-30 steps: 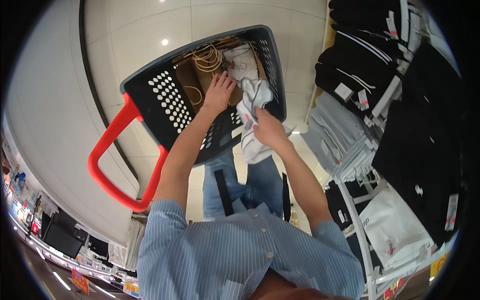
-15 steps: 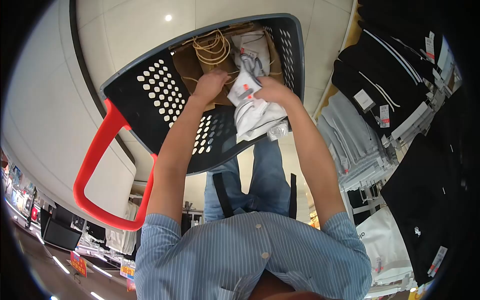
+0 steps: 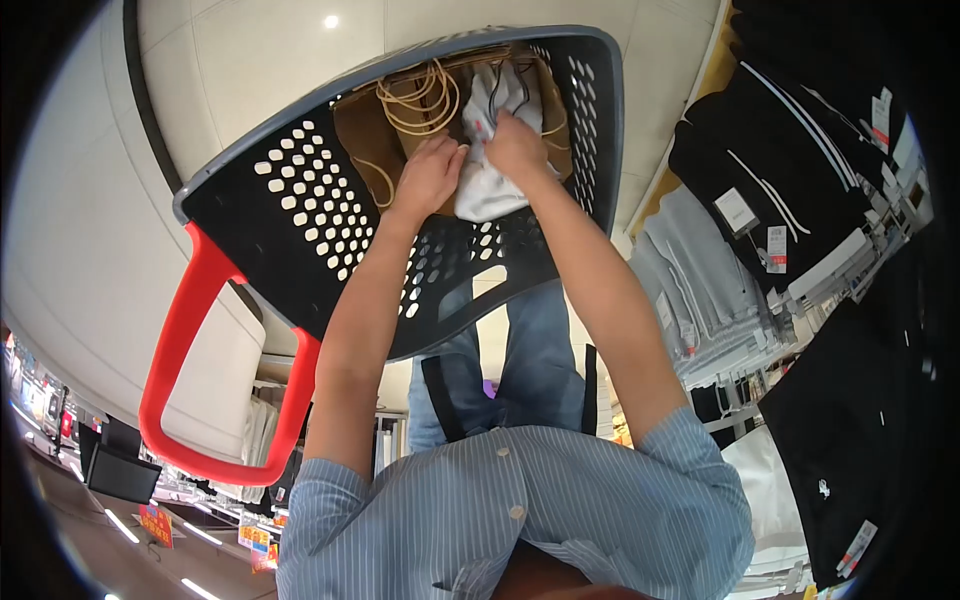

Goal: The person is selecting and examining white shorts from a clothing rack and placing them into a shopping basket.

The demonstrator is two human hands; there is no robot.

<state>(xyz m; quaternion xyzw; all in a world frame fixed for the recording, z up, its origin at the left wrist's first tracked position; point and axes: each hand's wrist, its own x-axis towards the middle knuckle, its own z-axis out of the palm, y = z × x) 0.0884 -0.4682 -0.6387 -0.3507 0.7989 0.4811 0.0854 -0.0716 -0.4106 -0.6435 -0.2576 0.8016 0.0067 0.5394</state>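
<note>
A black shopping basket with a red handle is in front of me. Inside it stands an open brown paper bag with looped, cord-like handles. White clothing with dark cords lies partly in the bag's right side. My right hand is closed on this clothing near its top. My left hand is at the bag's near edge, left of the clothing, fingers bent beneath the cord handles; what its fingertips hold is hidden.
Folded black garments and grey garments with tags are stacked on the right. Black clothing hangs nearer on that side. A white curved surface runs along the left, with signs and hanging clothes below.
My right hand has moved up and slightly left with the white clothing, which now sits farther into the bag. My left hand has shifted slightly right. The basket appears slightly larger and turned.
</note>
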